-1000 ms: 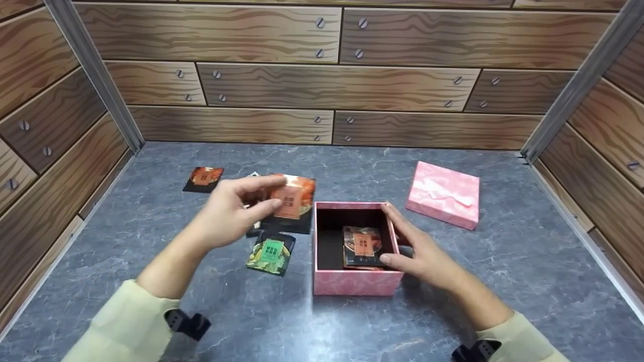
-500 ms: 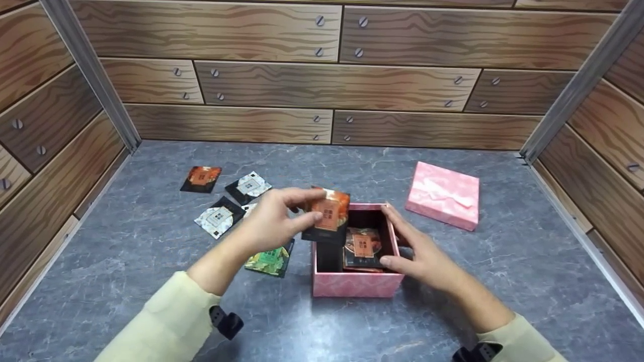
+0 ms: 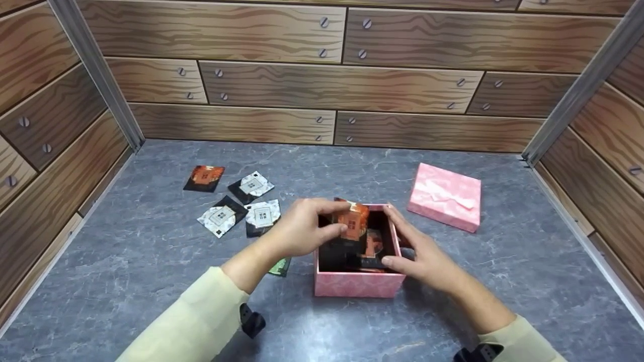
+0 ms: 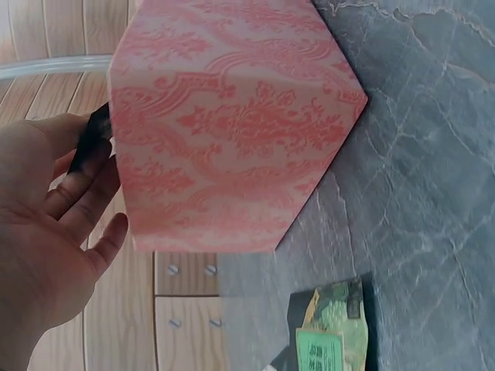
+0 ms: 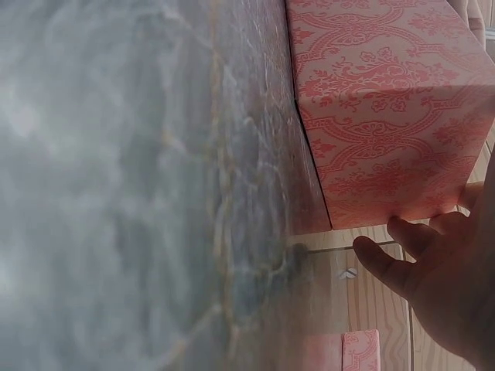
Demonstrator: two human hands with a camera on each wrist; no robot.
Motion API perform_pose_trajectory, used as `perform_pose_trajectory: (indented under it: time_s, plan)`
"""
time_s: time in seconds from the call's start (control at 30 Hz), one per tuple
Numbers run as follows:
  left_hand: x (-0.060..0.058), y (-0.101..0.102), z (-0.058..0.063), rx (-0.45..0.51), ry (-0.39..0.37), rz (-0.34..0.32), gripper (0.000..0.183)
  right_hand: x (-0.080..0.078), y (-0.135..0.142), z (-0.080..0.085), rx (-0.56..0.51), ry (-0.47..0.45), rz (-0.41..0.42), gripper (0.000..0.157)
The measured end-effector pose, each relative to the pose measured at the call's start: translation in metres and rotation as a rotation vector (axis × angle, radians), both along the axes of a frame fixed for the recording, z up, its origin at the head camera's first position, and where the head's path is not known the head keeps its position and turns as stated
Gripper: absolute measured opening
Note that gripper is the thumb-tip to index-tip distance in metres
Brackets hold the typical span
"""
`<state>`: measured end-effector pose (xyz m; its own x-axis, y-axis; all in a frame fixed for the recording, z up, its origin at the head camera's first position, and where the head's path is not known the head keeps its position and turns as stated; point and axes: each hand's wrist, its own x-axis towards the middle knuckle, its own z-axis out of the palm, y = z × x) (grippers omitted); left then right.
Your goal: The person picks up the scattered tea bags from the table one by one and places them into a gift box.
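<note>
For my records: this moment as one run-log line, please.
left fingers: pinch orange-black sachet at pink box opening | right fingers: hold box's right side | pink lid: on tabletop

Pink box point(image 3: 356, 285) in all views

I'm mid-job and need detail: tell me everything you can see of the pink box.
The box looks like cardboard, pink with darker floral patterning outside and dark inside. It stands upright, open-topped, on the gray table. At least one packet lies inside. The right hand holds its right wall; the left hand holds another packet at its opening.
</note>
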<state>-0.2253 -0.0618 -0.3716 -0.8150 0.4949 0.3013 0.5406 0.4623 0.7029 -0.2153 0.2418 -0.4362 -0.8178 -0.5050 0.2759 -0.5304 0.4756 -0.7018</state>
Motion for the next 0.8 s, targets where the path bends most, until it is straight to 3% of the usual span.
perform_pose_trajectory:
  time_s: [0.37,0.8]
  plan:
    - [-0.004,0.018,-0.006,-0.088,0.019,-0.062,0.042,-0.002,-0.001,0.001,-0.005,-0.012,0.020,0.094]
    - [-0.010,0.037,-0.011,-0.231,0.102,-0.105,0.034,-0.001,0.001,-0.001,-0.037,-0.009,0.046,0.093]
